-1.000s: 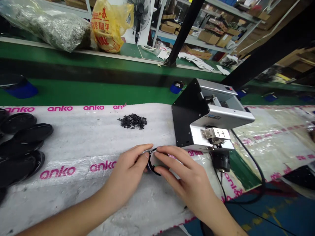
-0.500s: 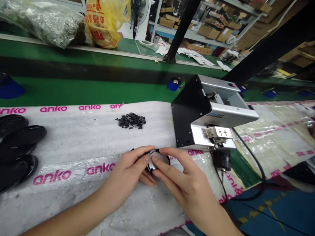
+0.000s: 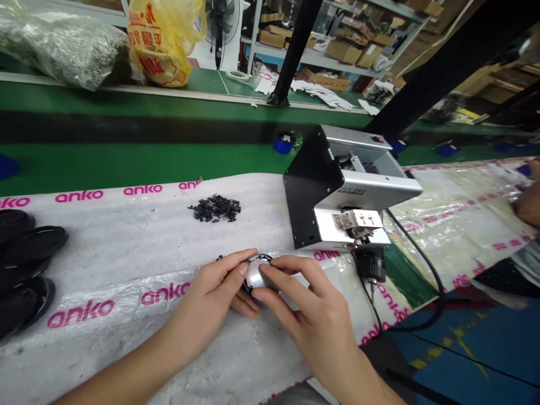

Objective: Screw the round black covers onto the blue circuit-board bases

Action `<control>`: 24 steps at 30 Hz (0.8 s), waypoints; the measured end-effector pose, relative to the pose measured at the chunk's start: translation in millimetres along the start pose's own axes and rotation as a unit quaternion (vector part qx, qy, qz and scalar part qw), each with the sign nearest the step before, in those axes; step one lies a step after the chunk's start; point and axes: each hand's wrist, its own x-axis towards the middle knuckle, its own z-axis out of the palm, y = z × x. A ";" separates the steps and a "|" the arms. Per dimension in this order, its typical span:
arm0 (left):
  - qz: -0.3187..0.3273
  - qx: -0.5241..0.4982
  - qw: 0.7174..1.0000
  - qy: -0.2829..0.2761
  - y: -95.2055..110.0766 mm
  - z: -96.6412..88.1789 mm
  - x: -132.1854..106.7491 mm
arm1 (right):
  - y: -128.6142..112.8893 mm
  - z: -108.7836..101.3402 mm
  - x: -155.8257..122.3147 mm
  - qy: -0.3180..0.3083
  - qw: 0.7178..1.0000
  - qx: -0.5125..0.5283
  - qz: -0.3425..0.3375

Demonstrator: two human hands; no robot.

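Observation:
Between my two hands is a small round part (image 3: 255, 274) with a silvery domed face and a dark rim. My left hand (image 3: 225, 281) grips its left edge, thumb on top and fingers underneath. The fingertips of my right hand (image 3: 304, 292) press on the right edge and the face, partly covering it. Beyond my hands, a pile of small black plastic pieces (image 3: 216, 208) lies on the white sheet (image 3: 139, 236). Several black round dish-like parts (image 3: 34, 247) lie at the left edge of the view.
A silver and black bench machine (image 3: 350, 191) stands right of my hands, its black cable (image 3: 434, 281) looping behind. A blue tape roll (image 3: 284, 143) sits beyond it on the green bench. A yellow bag (image 3: 162, 42) rests at the back. Another person's arm (image 3: 529, 202) shows at far right.
The view has shifted slightly, moving the scene leftward. The round part is turned so more of its silvery face shows, and my right fingers have moved on its edge.

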 end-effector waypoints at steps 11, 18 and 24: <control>0.006 0.024 1.000 0.007 3.2 2.5 1.2 | -3.1 -0.6 6.7 -0.007 0.998 0.021 0.051; 0.012 0.040 0.999 0.005 4.5 3.8 1.5 | 1.4 -14.4 10.9 -0.081 0.994 0.057 0.047; -0.007 0.050 0.999 -0.012 11.6 6.7 5.0 | 2.7 -17.3 12.5 -0.091 0.995 0.032 0.036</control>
